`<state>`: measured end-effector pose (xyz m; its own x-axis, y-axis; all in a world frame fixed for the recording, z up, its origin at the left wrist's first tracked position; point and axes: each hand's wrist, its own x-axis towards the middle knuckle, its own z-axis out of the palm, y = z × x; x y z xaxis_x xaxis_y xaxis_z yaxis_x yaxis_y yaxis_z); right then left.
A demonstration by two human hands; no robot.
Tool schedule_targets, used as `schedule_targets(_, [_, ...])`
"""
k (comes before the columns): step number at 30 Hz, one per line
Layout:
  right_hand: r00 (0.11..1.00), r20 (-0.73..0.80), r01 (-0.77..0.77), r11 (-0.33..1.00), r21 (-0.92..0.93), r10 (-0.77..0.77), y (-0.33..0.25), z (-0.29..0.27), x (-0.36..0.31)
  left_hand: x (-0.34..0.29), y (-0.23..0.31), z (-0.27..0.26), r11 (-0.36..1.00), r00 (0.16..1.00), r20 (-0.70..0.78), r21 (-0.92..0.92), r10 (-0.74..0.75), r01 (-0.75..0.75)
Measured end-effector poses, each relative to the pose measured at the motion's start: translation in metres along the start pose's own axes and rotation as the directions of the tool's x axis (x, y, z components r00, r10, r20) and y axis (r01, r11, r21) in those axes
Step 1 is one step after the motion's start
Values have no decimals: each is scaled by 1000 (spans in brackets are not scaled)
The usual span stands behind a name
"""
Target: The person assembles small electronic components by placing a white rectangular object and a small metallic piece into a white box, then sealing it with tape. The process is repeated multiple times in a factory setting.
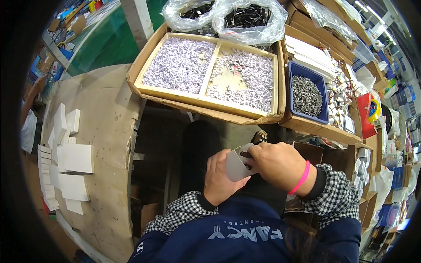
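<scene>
1. Head view: left hand (pixel 218 177) wrapped round a pale grey open-ended box (pixel 236 168); a solid hold, fingers against its left side.
2. Right hand (pixel 280 164) narrow, fingers bunched at the box's open end, right by a dark piece (pixel 249 166) in the mouth; fingertips partly hidden, so from where I stand I can't tell if it grips the piece.
3. Box position: tilted, in the air above the person's lap; off the right edge of the worktop (pixel 105 140), nearer the person than the front edge of the wooden tray (pixel 230 81).
4. Right wrist: pink band (pixel 301 177); checked sleeves (pixel 333 190) on both forearms.
5. Tray: split by a divider, small whitish pieces (pixel 177 65) in both compartments, right one with a bare patch; two clear bags (pixel 239 37) of black parts at its rear edge.
6. Blue bin (pixel 309 117) just beside the tray's right edge; holds small dark metal parts (pixel 307 96).
7. White boxes (pixel 76 158) grouped along the worktop's left edge; some stacked, some flat.
</scene>
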<state>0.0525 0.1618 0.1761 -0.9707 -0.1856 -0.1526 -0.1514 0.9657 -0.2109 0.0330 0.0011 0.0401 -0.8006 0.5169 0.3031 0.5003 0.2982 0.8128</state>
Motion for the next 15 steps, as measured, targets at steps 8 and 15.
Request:
schedule_targets(8, [986,-8,168,983,-69,-169,-4,5,8,-1,-2,-2,999,999,4,-23,-44,44])
schedule_targets(15, [943,-62,327,945,-26,-328,2,-41,38,3,-14,-12,981,995,5,-165,-101,100])
